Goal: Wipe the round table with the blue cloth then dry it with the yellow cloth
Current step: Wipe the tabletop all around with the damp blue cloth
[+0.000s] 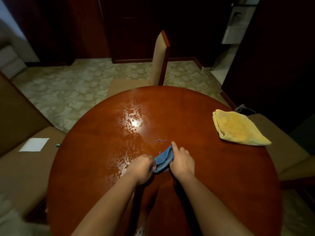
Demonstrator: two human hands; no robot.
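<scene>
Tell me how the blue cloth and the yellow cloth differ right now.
The blue cloth is bunched up between the left hand and the right hand; the yellow cloth lies folded flat and untouched. The blue cloth sits near the middle of the round table; the yellow cloth rests at its right edge. The blue cloth shows as a smaller bundle than the yellow cloth. Both are soft cleaning cloths over the same table.

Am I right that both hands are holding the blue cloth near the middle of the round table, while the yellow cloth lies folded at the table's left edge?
Not quite. The head view shows the yellow cloth folded at the round table's right edge, not its left. The rest holds: the left hand and right hand both hold the blue cloth near the middle.
</scene>
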